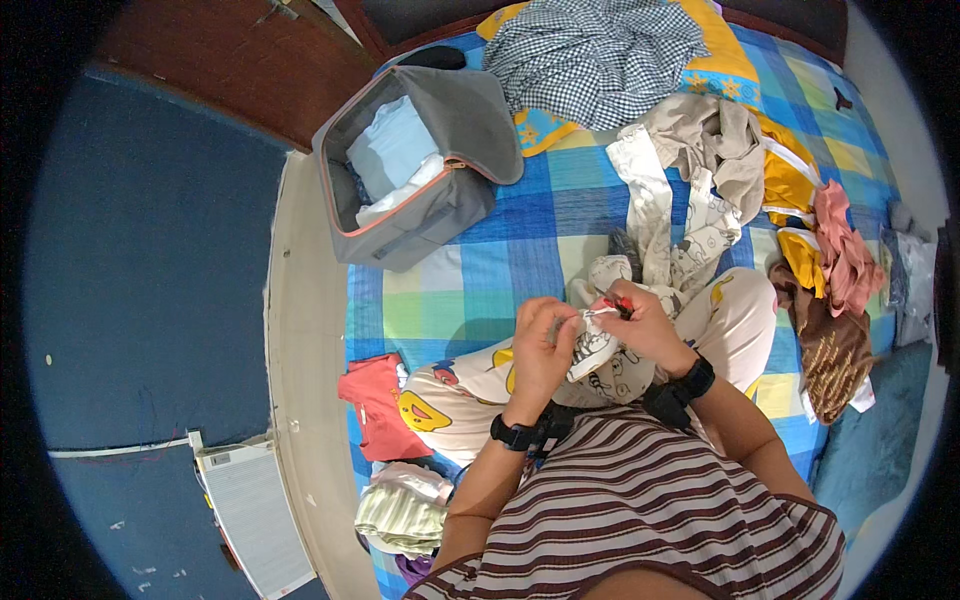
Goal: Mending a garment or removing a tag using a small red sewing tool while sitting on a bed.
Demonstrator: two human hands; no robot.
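Observation:
Over my lap, my left hand [544, 349] pinches the edge of a white garment [595, 349] printed with dark line drawings. Close beside it, my right hand [646, 324] grips a small red-and-black tool [619, 303] with a short metal blade, likely small scissors. The fingers of that hand also touch the cloth. Its long white legs or sleeves [649, 202] stretch away from me across the bed, towards a crumpled beige garment [705, 135]. A small dark item [622, 247] lies beside the white cloth, partly hidden.
An open grey fabric storage box [420, 232] holds folded light clothes at the bed's left edge. Red [375, 405] and striped green [401, 517] folded clothes lie by my left knee. Yellow, pink [844, 247] and brown [832, 345] garments lie to the right. A checked cloth [592, 60] covers the pillow.

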